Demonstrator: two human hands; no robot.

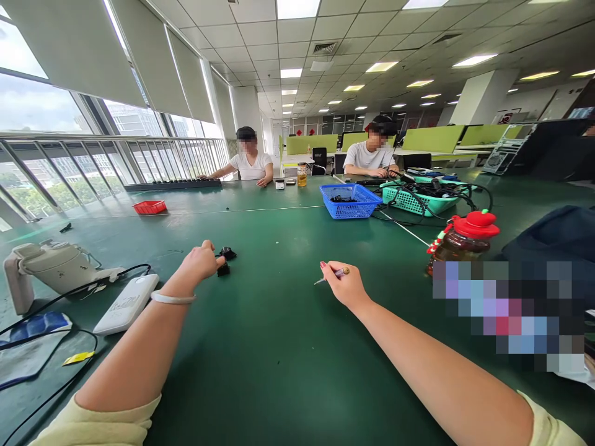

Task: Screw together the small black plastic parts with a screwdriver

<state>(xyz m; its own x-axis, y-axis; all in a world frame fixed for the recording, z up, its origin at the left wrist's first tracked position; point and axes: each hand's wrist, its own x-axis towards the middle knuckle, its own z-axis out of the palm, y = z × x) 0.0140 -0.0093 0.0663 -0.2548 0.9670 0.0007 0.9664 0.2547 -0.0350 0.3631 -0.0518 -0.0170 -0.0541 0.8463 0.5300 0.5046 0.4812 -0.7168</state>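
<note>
Two hands work over small black parts on a green surface (279, 347).

The left hand (201, 261) is curled shut, its fingertips pinching a small black part (224, 269) that sits on the surface; a second black part (227, 253) lies just beside it. The right hand (344, 286) is closed around a thin pen-like tool (332, 275), tip pointing left and held above the surface, well apart from the parts. A white power bank (126, 303) lies near the left forearm; a blue basket (349, 200) stands farther back.
</note>
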